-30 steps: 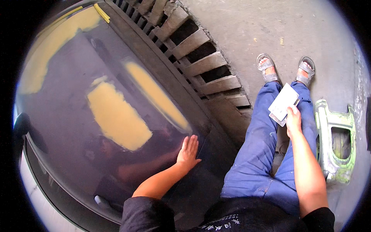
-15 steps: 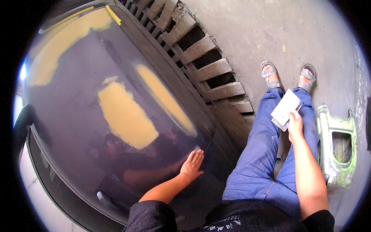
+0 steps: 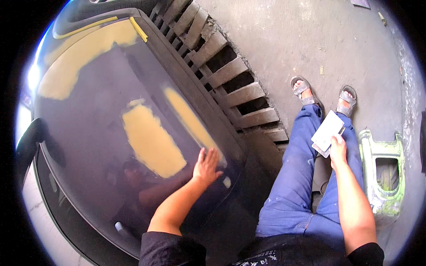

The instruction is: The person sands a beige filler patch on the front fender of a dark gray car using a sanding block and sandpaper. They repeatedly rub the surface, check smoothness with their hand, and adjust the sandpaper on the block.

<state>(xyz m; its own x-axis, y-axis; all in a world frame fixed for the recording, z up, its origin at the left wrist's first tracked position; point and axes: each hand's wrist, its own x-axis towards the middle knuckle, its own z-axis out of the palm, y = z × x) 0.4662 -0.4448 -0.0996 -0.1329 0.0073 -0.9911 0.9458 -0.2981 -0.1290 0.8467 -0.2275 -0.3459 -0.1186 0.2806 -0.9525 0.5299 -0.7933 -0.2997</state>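
My left hand (image 3: 207,167) lies flat with its fingers stretched on the dark car door (image 3: 97,133). Its fingertips touch the lower end of a narrow strip of yellowish filler (image 3: 188,113). To the left of that hand is a broad filler patch (image 3: 153,142), and a small pale spot (image 3: 227,182) shows just to its lower right. Over my thighs my right hand (image 3: 338,150) is closed round the end of a thin white rectangular plate (image 3: 329,127). A second flat edge shows beneath the plate; what it belongs to is hidden.
Yellow tape (image 3: 138,29) edges a curved filler area (image 3: 66,73) at the door's far end. A slatted grate (image 3: 246,93) runs alongside the car. Right of my legs lies a greenish frame-shaped panel (image 3: 381,173). A black side mirror (image 3: 30,141) juts out at left.
My left hand has slid up and left along the door, from near its lower right edge to the narrow filler strip. My right hand keeps its hold on the plate. The view has shifted slightly.
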